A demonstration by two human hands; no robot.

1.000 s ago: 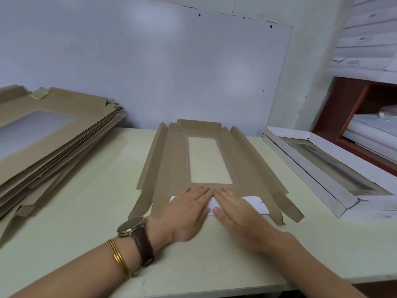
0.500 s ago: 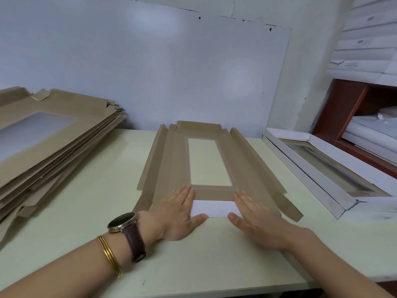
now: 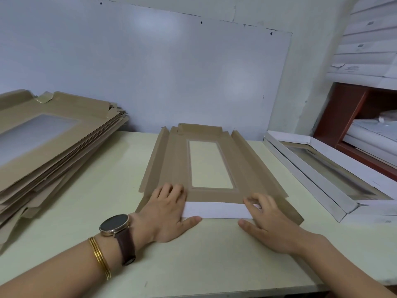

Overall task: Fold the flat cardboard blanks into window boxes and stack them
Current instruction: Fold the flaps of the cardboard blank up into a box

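I get a single view — the wide-angle camera on the person's head, facing forward and down over the table [image 3: 103,190] toward the wall panel [image 3: 150,72], close enough that left hand [image 3: 167,214] and right hand [image 3: 270,224] sit mid-frame.

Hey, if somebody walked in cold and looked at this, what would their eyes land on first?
Probably the two hands at centre front: the left hand and right hand press a white flap folded over the near end of a brown cardboard blank. Next, the thick stack of flat blanks at far left and the white window box at right.
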